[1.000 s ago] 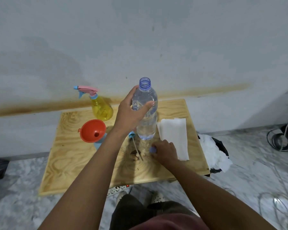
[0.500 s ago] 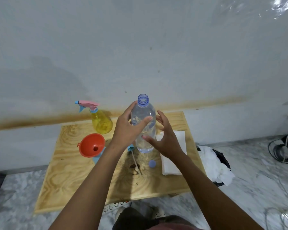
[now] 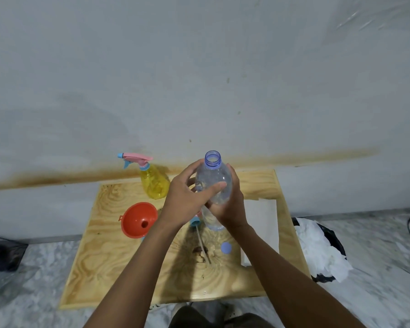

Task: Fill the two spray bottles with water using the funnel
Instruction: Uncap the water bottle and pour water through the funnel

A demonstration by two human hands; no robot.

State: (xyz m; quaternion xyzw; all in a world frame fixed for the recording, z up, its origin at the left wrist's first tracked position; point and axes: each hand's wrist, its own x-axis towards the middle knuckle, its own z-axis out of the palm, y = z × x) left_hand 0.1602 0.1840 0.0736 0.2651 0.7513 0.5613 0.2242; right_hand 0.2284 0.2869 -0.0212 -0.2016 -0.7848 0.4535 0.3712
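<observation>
Our right hand [image 3: 232,209] has come up from beside the one clear plastic water bottle [image 3: 214,172] and now clasps it together with our left hand [image 3: 185,202].

We hold the uncapped bottle upright above the middle of the pale wooden surface [image 3: 109,256]: the left grip wraps it from the left with the thumb across its front, and the right grip wraps it from the right and behind. We count one yellow plastic spray bottle [image 3: 154,185] with a pink trigger at the back left. One orange plastic funnel [image 3: 137,216] sits nearer us, and what it stands on is almost hidden. One round blue cap [image 3: 226,247] and one blue spray head [image 3: 195,220] with its thin tube lie loose below the bottle. One white paper sheet [image 3: 260,223] lies to the right.
</observation>
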